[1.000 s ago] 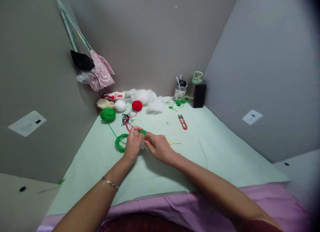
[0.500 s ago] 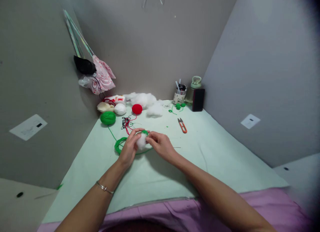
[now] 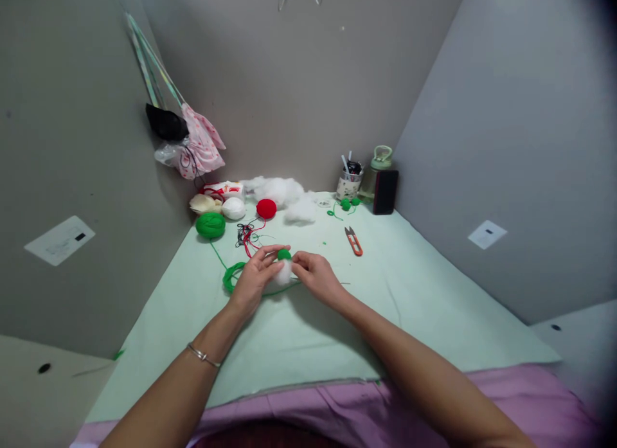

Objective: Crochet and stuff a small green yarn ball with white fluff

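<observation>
Between my hands is a small green crocheted piece with a tuft of white stuffing at its near side. My left hand is closed round the piece from the left, fingers over its far edge and thumb on the stuffing. From the right, the fingertips of my right hand pinch at the edge of the stuffing. A loop of green yarn lies just left of my left hand, and a strand runs under the hands. A thin needle-like rod shows beyond my right wrist.
Toward the back left are a green yarn ball, a red yarn ball, a white ball and a stuffing heap. Orange thread snips lie right of centre. A pen cup, bottle and dark phone stand behind.
More of the green piece shows above the stuffing, and less of the white is visible. Both hands stay close together around it. The whole view has shifted slightly.
</observation>
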Action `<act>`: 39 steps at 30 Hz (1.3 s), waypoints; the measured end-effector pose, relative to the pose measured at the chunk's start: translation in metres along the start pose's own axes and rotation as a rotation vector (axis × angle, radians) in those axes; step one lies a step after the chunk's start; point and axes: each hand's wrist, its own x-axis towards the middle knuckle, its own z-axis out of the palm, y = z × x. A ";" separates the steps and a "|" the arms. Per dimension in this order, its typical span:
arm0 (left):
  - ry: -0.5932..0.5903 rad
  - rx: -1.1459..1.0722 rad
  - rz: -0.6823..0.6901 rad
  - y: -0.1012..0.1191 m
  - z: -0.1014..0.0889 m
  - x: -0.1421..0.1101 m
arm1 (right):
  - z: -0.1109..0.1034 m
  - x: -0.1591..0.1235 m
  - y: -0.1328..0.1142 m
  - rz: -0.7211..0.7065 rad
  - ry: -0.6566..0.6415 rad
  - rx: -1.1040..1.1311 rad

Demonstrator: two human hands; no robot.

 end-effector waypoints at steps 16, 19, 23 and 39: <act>0.038 0.098 0.065 -0.011 -0.003 0.003 | 0.003 -0.001 0.000 -0.016 -0.058 -0.050; 0.033 0.095 0.053 -0.008 -0.001 0.001 | 0.002 0.000 -0.001 -0.022 -0.055 -0.044; 0.009 0.100 0.023 -0.007 0.001 0.000 | 0.001 0.000 -0.001 -0.024 -0.044 -0.039; 0.150 0.177 0.048 -0.017 -0.002 0.005 | -0.006 -0.007 -0.014 -0.159 -0.076 -0.099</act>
